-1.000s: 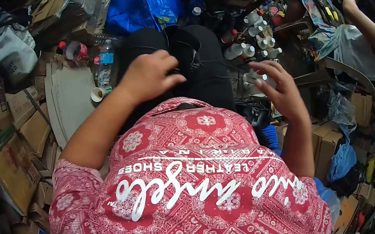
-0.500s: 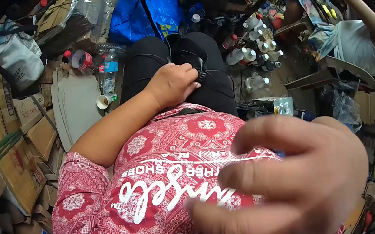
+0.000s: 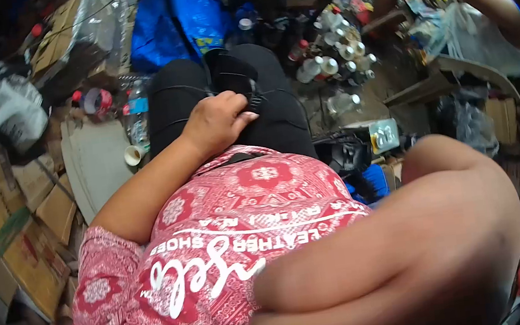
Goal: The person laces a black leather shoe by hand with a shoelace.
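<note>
My left hand [image 3: 219, 121] rests on my lap, its fingers curled closed round the edge of a black item with a ridged, comb-like edge [image 3: 235, 74]. The exact kind of that item I cannot make out. Black trousers [image 3: 279, 108] with thin cords across them lie beneath it. Close to the camera, my right hand [image 3: 400, 249] is large and blurred in front of the red patterned shirt [image 3: 218, 245]. Its visible fingers stretch to the left, and nothing shows in them. The lower fingers run out of the frame.
Several plastic bottles [image 3: 326, 68] stand to the right of my knees. A blue bag [image 3: 171, 24] lies ahead. Flattened cardboard [image 3: 6, 213] and a white bag [image 3: 10, 109] are on the left. Another person's arm [image 3: 484, 2] shows at the upper right.
My right hand has come closer to the camera and lower, its fingers less bent. The view has shifted slightly. My left hand keeps its place on the lap.
</note>
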Demonstrator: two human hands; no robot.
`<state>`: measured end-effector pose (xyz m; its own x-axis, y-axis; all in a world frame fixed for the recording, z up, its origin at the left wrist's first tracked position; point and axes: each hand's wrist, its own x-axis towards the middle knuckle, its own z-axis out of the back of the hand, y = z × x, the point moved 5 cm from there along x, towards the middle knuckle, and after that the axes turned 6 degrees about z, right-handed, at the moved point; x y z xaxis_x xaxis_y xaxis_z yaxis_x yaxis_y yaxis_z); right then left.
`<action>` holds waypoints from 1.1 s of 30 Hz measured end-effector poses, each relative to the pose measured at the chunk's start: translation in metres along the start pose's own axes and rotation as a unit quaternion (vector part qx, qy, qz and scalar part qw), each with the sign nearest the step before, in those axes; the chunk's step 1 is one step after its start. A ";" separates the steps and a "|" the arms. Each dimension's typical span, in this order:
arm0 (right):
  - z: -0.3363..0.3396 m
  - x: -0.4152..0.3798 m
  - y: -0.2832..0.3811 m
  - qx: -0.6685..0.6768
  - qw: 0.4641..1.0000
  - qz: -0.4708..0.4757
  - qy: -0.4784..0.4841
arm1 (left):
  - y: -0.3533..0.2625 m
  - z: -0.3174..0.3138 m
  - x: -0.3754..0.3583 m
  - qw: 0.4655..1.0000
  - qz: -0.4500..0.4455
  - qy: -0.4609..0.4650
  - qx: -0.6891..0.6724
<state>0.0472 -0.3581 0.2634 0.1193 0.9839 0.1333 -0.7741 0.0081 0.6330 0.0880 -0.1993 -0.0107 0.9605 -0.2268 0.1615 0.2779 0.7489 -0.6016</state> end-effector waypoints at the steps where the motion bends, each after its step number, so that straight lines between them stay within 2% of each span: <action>1: 0.004 -0.010 0.002 0.011 1.000 0.026 0.001 | -0.001 0.003 0.002 1.000 -0.023 -0.011 0.005; 6: 0.016 -0.011 -0.004 0.070 0.991 0.117 0.009 | 0.001 0.027 0.000 0.999 -0.008 0.030 0.013; 8: 0.019 -0.017 -0.010 0.084 0.989 0.122 -0.002 | -0.004 0.061 -0.006 0.995 -0.025 -0.032 -0.093; 9: 0.031 -0.028 -0.019 0.087 0.988 0.128 -0.005 | -0.007 0.083 -0.009 0.981 -0.006 -0.065 -0.183; 11: 0.049 -0.053 -0.034 0.103 0.985 0.136 -0.008 | -0.030 0.130 -0.022 0.905 0.124 -0.021 -0.406; 12: 0.052 -0.066 -0.043 0.141 0.977 0.128 -0.100 | -0.049 0.154 -0.027 0.875 0.049 -0.034 -0.481; 13: 0.047 -0.080 -0.048 0.182 0.957 0.119 -0.192 | -0.068 0.175 -0.033 0.889 -0.035 -0.031 -0.455; 14: 0.045 -0.094 -0.042 0.181 0.914 0.113 -0.346 | -0.083 0.187 -0.036 0.875 -0.138 -0.036 -0.463; 15: 0.051 -0.124 -0.040 0.226 0.868 0.137 -0.419 | -0.096 0.201 -0.027 0.825 -0.285 0.058 -0.485; 16: 0.053 -0.104 -0.030 0.206 0.888 0.143 -0.386 | -0.104 0.205 -0.036 0.826 -0.281 0.059 -0.486; 18: 0.068 -0.072 0.000 0.183 0.906 0.148 -0.352 | -0.111 0.221 -0.059 0.815 -0.267 -0.124 -0.500; 20: 0.060 -0.054 0.015 0.081 0.982 0.063 -0.158 | -0.117 0.221 -0.070 0.811 -0.272 -0.122 -0.504; 21: 0.059 -0.052 0.004 0.079 0.982 0.060 -0.158 | -0.119 0.222 -0.075 0.808 -0.277 -0.121 -0.505; 23: 0.056 -0.053 -0.003 0.146 0.933 0.308 -0.119 | -0.121 0.225 -0.084 0.804 -0.288 -0.116 -0.507; 24: 0.054 -0.055 -0.001 0.146 0.933 0.305 -0.122 | -0.120 0.227 -0.088 0.802 -0.293 -0.112 -0.508; 28: 0.040 -0.053 0.002 0.282 0.905 0.220 -0.230 | -0.123 0.224 -0.089 0.811 -0.280 -0.098 -0.503; 33: 0.016 -0.043 0.004 0.442 0.820 0.113 -0.345 | -0.121 0.209 -0.066 0.855 -0.205 -0.108 -0.464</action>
<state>0.0484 -0.4033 0.2723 0.5947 0.6045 0.5300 -0.1088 -0.5927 0.7980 -0.0062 -0.1448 0.2155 0.7932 -0.1570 0.5884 0.5567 -0.2048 -0.8051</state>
